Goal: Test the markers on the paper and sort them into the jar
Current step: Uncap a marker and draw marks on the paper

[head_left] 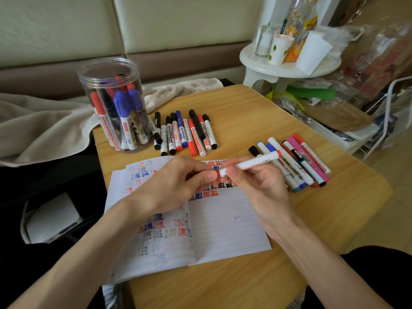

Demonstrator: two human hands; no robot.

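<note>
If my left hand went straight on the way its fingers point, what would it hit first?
Your right hand. The left hand, pinching the red cap, points rightward straight at it where it grips the white marker. They look level, but one view leaves depth uncertain.

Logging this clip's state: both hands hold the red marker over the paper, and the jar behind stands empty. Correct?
Not empty: the head view shows the jar holding several markers. The left hand and right hand do hold the red marker over the paper.
</note>
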